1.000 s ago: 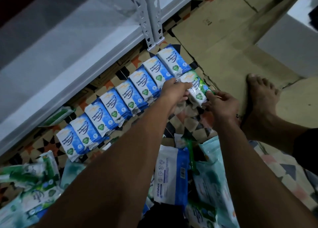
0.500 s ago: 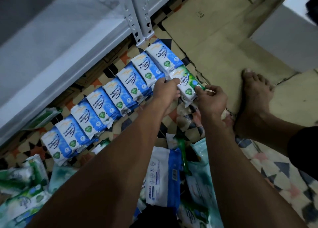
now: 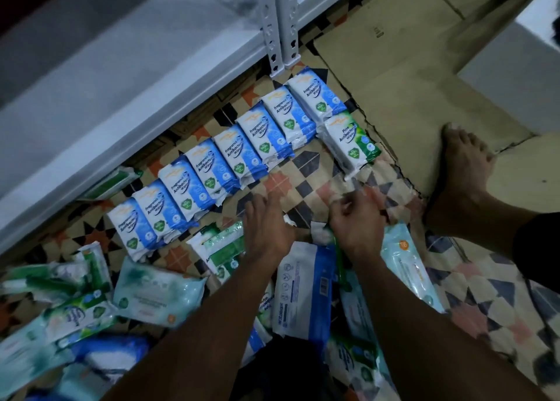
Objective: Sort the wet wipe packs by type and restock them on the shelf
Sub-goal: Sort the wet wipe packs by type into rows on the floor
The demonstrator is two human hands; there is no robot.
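On the patterned floor, beside the white shelf (image 3: 121, 76): one diagonal row of blue fragrance-free packs (image 3: 224, 161), eight counted, overlapping edge to edge, running from lower left toward the shelf post (image 3: 278, 37); one green pine pack (image 3: 351, 141) lying flat just below the row's far end, touching the last blue pack, long axis parallel to its neighbours; unsorted pile (image 3: 145, 291) of mixed packs nearest the person, green, teal and blue types jumbled.

Left hand (image 3: 266, 225): fingers spread and fairly straight, resting low over the pile, holding nothing that shows; a second green pack (image 3: 221, 249) lies directly under and left of it, long axis roughly along the forearm. Right hand (image 3: 354, 222): fingers loosely curled, blurred; whether it pinches the white pack edge beneath cannot be told.

Judgement: the green pack in the pile is nearer the left hand; its place would be beside the pine pack, ahead and to the right.

Bare foot (image 3: 466, 170) on flattened cardboard (image 3: 394, 76).
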